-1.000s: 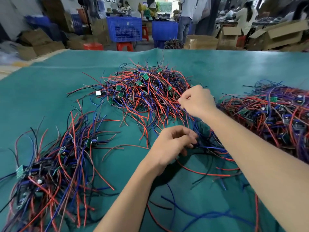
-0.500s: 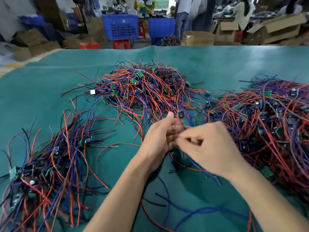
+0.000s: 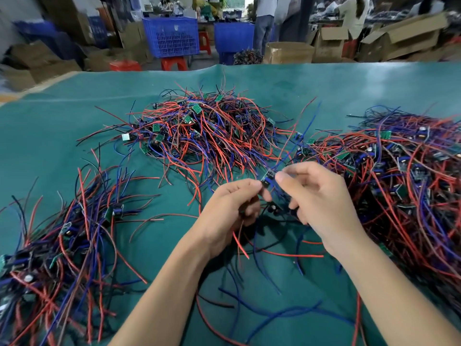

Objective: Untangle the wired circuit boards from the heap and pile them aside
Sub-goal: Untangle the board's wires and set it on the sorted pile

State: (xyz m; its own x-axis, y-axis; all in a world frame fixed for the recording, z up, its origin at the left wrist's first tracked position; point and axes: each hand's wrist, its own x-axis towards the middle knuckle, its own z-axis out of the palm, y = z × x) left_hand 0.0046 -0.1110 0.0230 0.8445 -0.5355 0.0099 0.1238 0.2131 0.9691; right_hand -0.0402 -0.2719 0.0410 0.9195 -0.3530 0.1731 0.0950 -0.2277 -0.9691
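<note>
Both hands have lifted since half a second back: then they met low over the desk, fingers knotted on wires; now they hold one board up between them, clear of the cloth.

Near: loose red and blue wires (image 3: 282,255) trail on the desk (image 3: 62,136) under the wrists, some hanging from the lifted piece. Left hand (image 3: 232,211) curls its fingers round a bunch of these leads, grip closed, thumb and forefinger up at the lower edge of the board (image 3: 269,178). Right hand (image 3: 321,198) pinches the same board from the other side with thumb and forefinger; its other fingers are curled, and it is unclear whether they hold wire as well.

Meaning for the task: one wired board looks nearly free. Its blue and red leads run up and away toward the far heap, so I judge some are not yet drawn out of the tangle.

Left of the arms: sorted pile (image 3: 62,240), boards and wires lying roughly one way. This is likely where the freed piece goes.

Right: a large dense tangle (image 3: 404,176), just beside the right hand.

Farther, centre: main heap (image 3: 207,136), small green boards showing among red and blue wire.

Beyond the desk: blue crates (image 3: 172,36), cardboard boxes, people standing.
</note>
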